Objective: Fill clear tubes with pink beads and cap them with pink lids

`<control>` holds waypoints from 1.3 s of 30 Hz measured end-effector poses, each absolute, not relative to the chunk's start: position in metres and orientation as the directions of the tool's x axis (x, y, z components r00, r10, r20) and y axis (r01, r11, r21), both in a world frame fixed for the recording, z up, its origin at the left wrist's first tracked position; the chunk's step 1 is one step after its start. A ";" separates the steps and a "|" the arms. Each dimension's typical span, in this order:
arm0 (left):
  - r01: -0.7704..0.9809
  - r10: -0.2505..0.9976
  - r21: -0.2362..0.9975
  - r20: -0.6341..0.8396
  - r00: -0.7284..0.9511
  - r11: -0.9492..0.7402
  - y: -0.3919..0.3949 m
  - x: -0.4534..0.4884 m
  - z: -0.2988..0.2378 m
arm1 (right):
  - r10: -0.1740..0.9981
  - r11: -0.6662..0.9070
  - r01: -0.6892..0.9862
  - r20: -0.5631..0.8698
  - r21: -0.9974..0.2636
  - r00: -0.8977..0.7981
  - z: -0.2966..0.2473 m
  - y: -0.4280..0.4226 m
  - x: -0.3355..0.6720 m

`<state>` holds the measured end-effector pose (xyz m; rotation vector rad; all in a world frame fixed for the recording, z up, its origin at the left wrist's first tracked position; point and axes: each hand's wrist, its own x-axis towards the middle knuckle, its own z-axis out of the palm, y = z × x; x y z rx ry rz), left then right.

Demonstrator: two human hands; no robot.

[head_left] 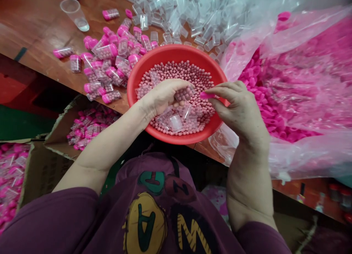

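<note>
Pink cap being pinched by right hand; left hand gripping clear plastic vial above pink beads in red basin.

Table: a reddish-brown wooden table is running diagonally across the view.
Cup: a clear plastic cup is lying on the table, holding a little liquid.
Filled vials: pink-capped vials of beads are lying heaped nearby.
Tubes: clear plastic tubes are piling up along the far side.
Bag: a clear plastic bag is holding loose pink caps.
Boxes: open cardboard boxes are sitting below the table edge, holding more capped vials.
</note>
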<state>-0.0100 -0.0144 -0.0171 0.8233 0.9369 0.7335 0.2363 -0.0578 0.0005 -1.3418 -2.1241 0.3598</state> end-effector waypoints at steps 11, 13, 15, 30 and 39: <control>-0.495 0.826 0.701 -0.248 0.506 0.513 -0.016 -0.007 -0.023 | 0.848 0.436 0.595 0.530 -0.676 -0.019 -0.027 -0.040 0.179; -0.514 0.837 0.703 -0.219 0.502 0.492 -0.015 -0.006 -0.028 | 0.824 0.471 0.593 0.566 -0.653 -0.031 -0.029 -0.039 0.177; -0.522 0.846 0.713 -0.190 0.499 0.468 -0.015 -0.006 -0.031 | 0.826 0.469 0.558 0.564 -0.684 -0.002 -0.031 -0.039 0.177; -0.554 0.904 0.753 -0.127 0.407 0.356 -0.021 0.005 -0.024 | 0.784 0.447 0.617 0.616 -0.648 0.078 -0.020 -0.044 0.161; -0.400 0.915 0.883 -0.076 0.396 0.247 -0.026 0.000 -0.022 | 0.775 0.561 0.640 0.604 -0.525 -0.186 -0.009 -0.048 0.181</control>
